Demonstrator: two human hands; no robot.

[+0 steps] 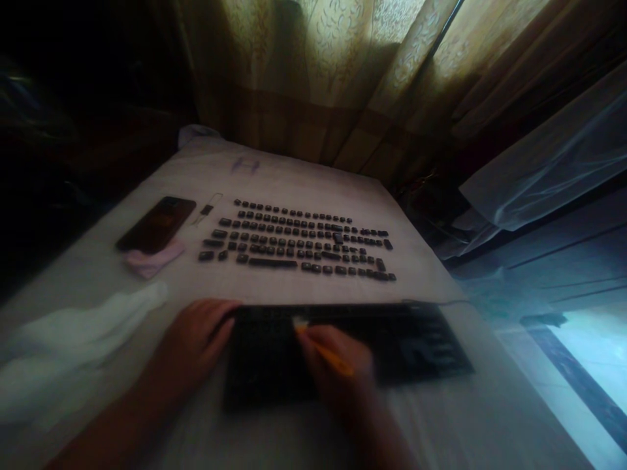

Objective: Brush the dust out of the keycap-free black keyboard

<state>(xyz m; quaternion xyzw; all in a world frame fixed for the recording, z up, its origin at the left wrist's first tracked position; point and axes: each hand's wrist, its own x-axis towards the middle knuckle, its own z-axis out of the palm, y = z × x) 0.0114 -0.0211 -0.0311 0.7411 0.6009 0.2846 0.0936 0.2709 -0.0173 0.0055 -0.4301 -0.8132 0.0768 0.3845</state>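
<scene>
A black keyboard [392,329] with its keycaps off lies on the cloth-covered surface in front of me. My left hand [198,336] is closed on its left edge, fingers at the top left corner and thumb along the side. Between the fingers of my right hand [345,362] is a small brush [334,360] with an orange handle. Its pale bristles meet the upper left-middle part of the keyboard, as far as the blur lets me see. Beyond the keyboard, the loose black keycaps [273,263] are laid out in rows.
To the left lie a dark phone [159,224], a pink cloth [153,259], a thin wire tool [207,209] and a crumpled white cloth [83,333]. A cable [453,303] leaves the keyboard's far right. Curtains [333,85] hang behind the surface.
</scene>
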